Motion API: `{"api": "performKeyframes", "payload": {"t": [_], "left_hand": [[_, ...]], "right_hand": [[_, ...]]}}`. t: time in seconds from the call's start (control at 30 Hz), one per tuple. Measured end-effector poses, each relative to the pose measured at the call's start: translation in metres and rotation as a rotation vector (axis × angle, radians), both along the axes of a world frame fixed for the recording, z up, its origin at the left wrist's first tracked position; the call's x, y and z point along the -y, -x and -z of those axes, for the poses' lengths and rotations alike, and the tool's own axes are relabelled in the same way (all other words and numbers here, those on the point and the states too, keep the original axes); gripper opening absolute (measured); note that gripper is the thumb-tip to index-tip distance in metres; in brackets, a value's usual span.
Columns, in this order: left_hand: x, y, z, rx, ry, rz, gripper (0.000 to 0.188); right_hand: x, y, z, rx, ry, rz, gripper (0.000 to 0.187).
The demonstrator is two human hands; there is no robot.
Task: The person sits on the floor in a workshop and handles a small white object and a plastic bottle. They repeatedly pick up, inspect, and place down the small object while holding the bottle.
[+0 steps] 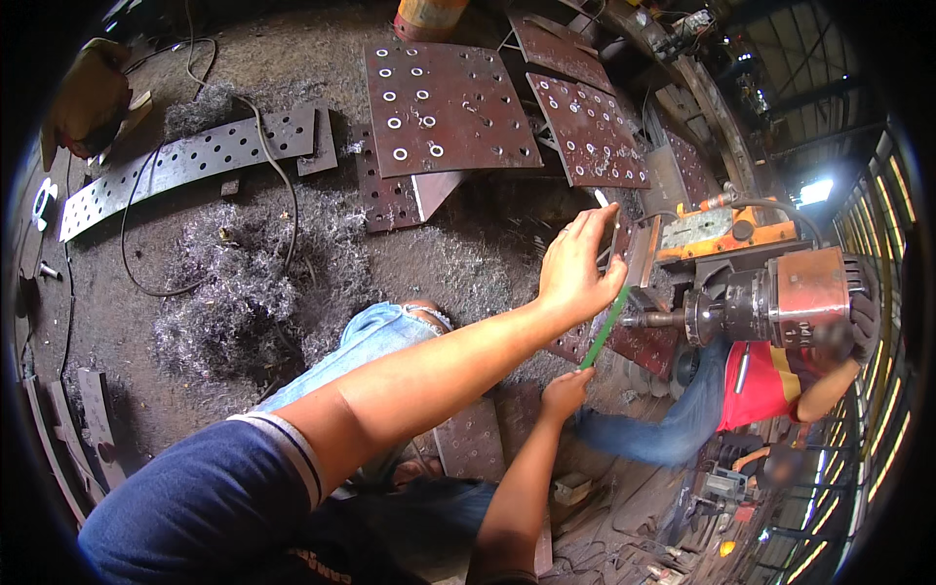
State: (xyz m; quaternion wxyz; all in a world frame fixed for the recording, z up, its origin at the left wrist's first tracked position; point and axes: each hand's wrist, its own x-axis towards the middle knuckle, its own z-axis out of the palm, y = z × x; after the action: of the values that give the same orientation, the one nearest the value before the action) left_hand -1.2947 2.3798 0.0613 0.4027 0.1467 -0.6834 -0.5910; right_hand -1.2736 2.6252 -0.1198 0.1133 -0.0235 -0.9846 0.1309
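Observation:
My left hand (577, 271) reaches in beside a drilling machine (770, 297), with its fingers bent toward the thumb. A narrow dark reddish piece (621, 234) shows between them, and a white tip (601, 198) sticks out at the fingertips; what the hand grips is partly hidden. Lower down, my right hand (565, 393) is closed on the end of a thin green strip (605, 330). That strip slants up toward my left thumb and the machine's spindle (655, 319). An orange base (726, 239) sits beside the machine's body.
Drilled reddish steel plates (448, 107) stand ahead, with another (585, 132) to their right. A long perforated plate (185, 166) lies at left among cables (278, 166). Metal shavings (229, 292) heap on the floor. A person in a red and yellow shirt (756, 385) is behind the machine.

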Motion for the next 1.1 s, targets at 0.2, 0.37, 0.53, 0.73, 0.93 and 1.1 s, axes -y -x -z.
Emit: {"api": "performKeyframes", "payload": {"t": [0.2,0.37,0.53,0.73,0.93,1.1], "left_hand": [[0.000,0.007,-0.003,-0.012,0.016,-0.014,0.065],[-0.003,0.009,-0.007,0.006,-0.019,0.026,0.066],[-0.002,0.012,-0.005,0.006,-0.009,0.005,0.066],[-0.004,0.013,-0.008,0.024,-0.022,0.024,0.066],[-0.005,0.013,-0.003,0.026,-0.004,0.016,0.065],[0.001,0.011,0.003,0.011,0.007,-0.008,0.065]], "right_hand": [[-0.020,-0.006,0.021,-0.050,0.064,-0.084,0.031],[-0.045,-0.008,0.015,0.027,0.046,0.027,0.026],[-0.028,0.000,0.008,-0.020,0.078,-0.134,0.026],[-0.028,0.014,0.012,-0.011,0.048,-0.095,0.025],[-0.024,0.002,0.009,0.010,0.041,-0.047,0.024],[-0.004,-0.013,0.001,0.029,0.183,-0.115,0.023]]}}
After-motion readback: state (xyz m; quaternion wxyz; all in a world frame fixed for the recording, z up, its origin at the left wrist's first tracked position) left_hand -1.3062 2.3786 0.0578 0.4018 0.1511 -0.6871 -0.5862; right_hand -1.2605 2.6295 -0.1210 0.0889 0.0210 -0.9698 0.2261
